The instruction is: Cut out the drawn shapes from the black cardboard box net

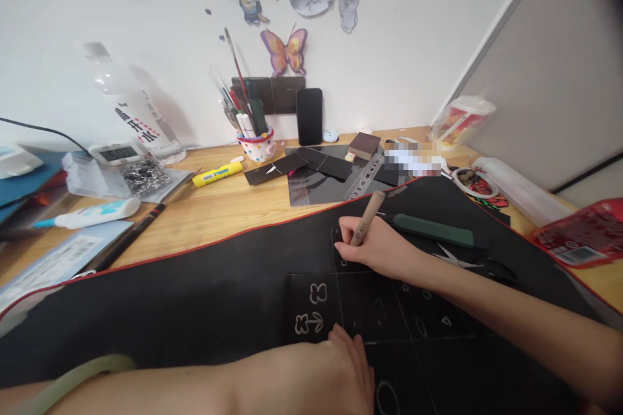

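Note:
My right hand (377, 248) grips a beige pen (367, 217) at an angle, its tip hidden behind the fingers. Beneath that hand lies a sheet of black paper (360, 301), divided by thin pale lines into sections. Pale flower outlines (318, 293), a triangle and several rounded shapes are drawn on it. My left hand (343, 363) rests flat on the paper's near part, fingers stretched out and holding nothing. A dark green-handled tool (433, 229) and a pair of scissors (457, 258) lie just past my right forearm.
A black mat (195, 298) with a red edge covers the near desk. Beyond it stand a pen cup (256, 144), a phone (309, 117) and a yellow tube (217, 174). A water bottle (136, 104) is at left, a red packet (581, 233) at right.

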